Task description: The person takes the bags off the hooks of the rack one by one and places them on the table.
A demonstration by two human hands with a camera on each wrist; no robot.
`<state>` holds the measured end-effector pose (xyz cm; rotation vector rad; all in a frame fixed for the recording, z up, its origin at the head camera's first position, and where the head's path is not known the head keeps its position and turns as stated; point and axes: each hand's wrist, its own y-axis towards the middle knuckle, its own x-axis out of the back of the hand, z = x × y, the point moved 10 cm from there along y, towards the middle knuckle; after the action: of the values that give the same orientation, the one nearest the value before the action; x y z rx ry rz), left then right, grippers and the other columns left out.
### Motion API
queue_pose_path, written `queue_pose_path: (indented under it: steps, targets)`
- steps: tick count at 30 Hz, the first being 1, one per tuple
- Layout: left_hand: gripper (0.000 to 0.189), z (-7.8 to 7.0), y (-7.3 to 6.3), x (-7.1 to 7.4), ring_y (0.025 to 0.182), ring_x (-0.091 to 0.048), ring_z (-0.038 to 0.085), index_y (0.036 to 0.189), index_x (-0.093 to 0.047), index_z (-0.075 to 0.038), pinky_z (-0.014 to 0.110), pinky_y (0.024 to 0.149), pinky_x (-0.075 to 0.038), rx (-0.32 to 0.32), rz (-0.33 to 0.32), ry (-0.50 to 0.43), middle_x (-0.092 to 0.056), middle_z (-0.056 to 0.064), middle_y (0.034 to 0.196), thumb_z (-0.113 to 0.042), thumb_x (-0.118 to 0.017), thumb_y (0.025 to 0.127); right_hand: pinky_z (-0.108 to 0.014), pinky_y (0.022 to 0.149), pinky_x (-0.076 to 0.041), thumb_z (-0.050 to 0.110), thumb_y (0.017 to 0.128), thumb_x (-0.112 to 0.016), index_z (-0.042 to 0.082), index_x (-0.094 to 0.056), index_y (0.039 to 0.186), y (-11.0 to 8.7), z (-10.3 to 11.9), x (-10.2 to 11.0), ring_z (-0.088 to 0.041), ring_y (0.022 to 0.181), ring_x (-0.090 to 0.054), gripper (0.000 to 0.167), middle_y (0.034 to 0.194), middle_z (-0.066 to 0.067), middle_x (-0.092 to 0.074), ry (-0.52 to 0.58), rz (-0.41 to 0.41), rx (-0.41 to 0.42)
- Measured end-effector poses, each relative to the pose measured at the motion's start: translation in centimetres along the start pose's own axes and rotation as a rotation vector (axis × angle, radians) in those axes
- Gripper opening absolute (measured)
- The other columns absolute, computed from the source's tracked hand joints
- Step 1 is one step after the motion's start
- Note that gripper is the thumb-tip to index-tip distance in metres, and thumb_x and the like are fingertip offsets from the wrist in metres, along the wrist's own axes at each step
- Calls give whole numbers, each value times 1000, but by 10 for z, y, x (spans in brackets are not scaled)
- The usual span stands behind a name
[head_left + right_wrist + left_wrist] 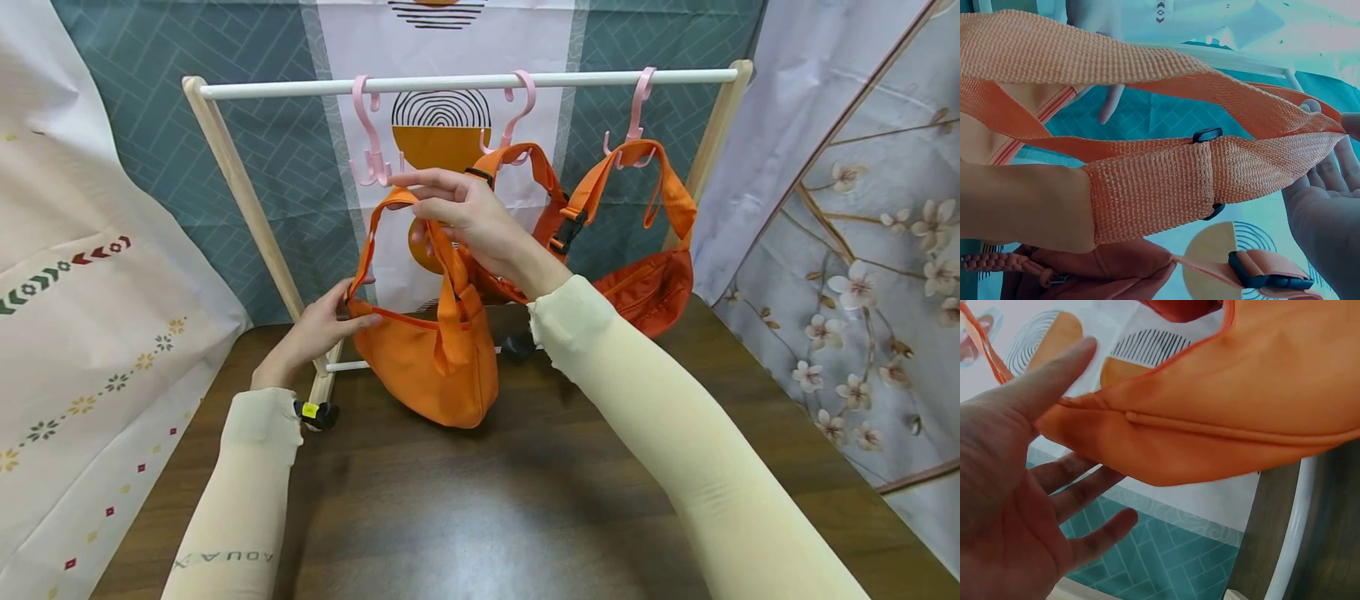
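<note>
An orange shoulder bag (427,367) hangs just above the table, its mouth edged by a darker zip line. My right hand (476,221) pinches the top of its strap (1260,169), close under the left pink hook hanger (371,142). The strap has a black slider in the right wrist view. My left hand (315,325) steadies the bag's left upper corner, thumb over the front and fingers behind it. In the left wrist view the bag's pointed end (1104,431) lies between that thumb and the fingers.
A white rail (450,83) on wooden posts carries pink hangers. Two darker orange bags hang to the right, one red-orange bag (652,292) at the far right and another strap (540,167) partly behind my right arm. The dark wooden table (465,508) lies below; patterned cloths surround it.
</note>
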<state>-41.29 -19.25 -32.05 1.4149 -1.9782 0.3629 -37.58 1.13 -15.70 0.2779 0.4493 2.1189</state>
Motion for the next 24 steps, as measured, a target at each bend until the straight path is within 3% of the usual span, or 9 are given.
queue_pose_path:
  steps: [5, 9, 12, 15, 19, 22, 24]
  targets:
    - [65, -6, 0, 4, 124, -62, 40, 157, -40, -9, 52, 104, -50, -22, -32, 6, -65, 25, 130, -22, -71, 101, -33, 68, -56, 2, 103, -58, 2, -61, 142, -5, 0, 9, -30, 79, -63, 39, 102, -15, -68, -5, -14, 2]
    - [60, -10, -5, 16, 115, -65, 31, 155, -42, -7, 31, 94, -55, -32, -78, -10, -65, 24, 128, -19, -69, 103, -33, 70, -56, 3, 103, -58, 3, -61, 142, -12, -3, 21, -31, 81, -63, 39, 113, -14, -66, -3, -30, -13]
    - [58, -14, -11, 28, 102, -64, 18, 154, -43, -7, 18, 84, -51, -54, -135, -34, -67, 20, 120, -19, -68, 103, -33, 72, -56, 4, 103, -58, 3, -60, 143, -19, -5, 31, -30, 82, -63, 39, 119, -16, -65, -5, -39, -24]
    - [55, -21, -17, 43, 93, -62, 10, 152, -46, -8, 17, 78, -50, -94, -200, -68, -70, 9, 110, -17, -69, 103, -32, 74, -56, 4, 104, -58, 4, -59, 144, -27, -8, 40, -29, 84, -64, 40, 125, -15, -65, -6, -42, -36]
    - [50, -35, -23, 60, 89, -63, 9, 149, -49, -9, 18, 77, -51, -147, -267, -117, -68, -7, 102, -13, -68, 103, -31, 76, -55, 4, 104, -58, 4, -57, 146, -42, -16, 51, -26, 85, -65, 41, 124, -18, -65, -26, -43, -58]
    - [45, -47, -28, 73, 92, -64, 9, 147, -51, -10, 16, 81, -51, -164, -319, -158, -67, -11, 103, -11, -66, 104, -32, 78, -56, 4, 105, -58, 5, -56, 147, -55, -25, 57, -27, 88, -66, 42, 118, -24, -65, -68, -35, -67]
    - [43, -57, -32, 81, 94, -64, 9, 145, -53, -14, 15, 82, -51, -172, -355, -182, -67, -12, 106, -12, -65, 104, -33, 78, -56, 5, 105, -59, 6, -57, 147, -63, -32, 60, -36, 91, -65, 41, 117, -30, -63, -103, -30, -70]
